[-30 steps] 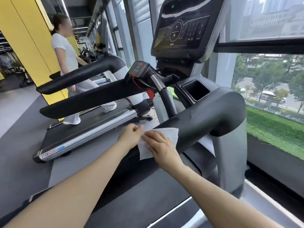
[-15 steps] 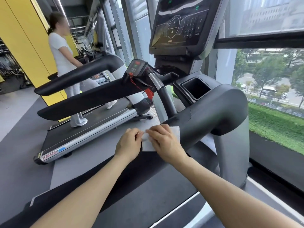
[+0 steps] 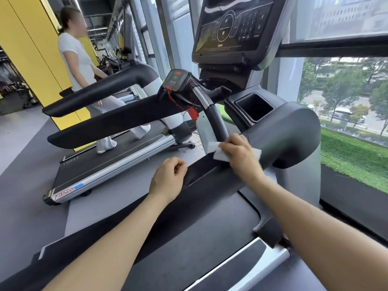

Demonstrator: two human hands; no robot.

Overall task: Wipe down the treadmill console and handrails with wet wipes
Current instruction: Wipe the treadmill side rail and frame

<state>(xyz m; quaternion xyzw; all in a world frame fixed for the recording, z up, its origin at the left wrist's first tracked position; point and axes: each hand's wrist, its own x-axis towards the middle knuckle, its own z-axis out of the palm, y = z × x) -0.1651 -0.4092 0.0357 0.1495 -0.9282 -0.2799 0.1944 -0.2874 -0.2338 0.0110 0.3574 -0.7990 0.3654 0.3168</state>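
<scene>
A white wet wipe (image 3: 220,154) lies on the black right handrail (image 3: 283,133), where the curved grip bar (image 3: 214,114) meets it. My right hand (image 3: 238,152) covers most of the wipe, its fingers bent over it and holding it against the rail. My left hand (image 3: 169,178) hovers lower down beside the same rail, fingers loosely curled and holding nothing. The dark console screen (image 3: 233,28) stands above, and the left handrail (image 3: 126,120) runs along the other side.
A small control pod (image 3: 175,79) with a red safety clip (image 3: 193,114) on a cord sits below the console. A cup holder (image 3: 254,106) is beside the right rail. A person (image 3: 77,59) walks on the neighbouring treadmill (image 3: 109,164). A window (image 3: 346,101) is at the right.
My left hand has let go of the wipe and dropped back down the rail. My right hand has slid the wipe up the handrail toward the grip bar.
</scene>
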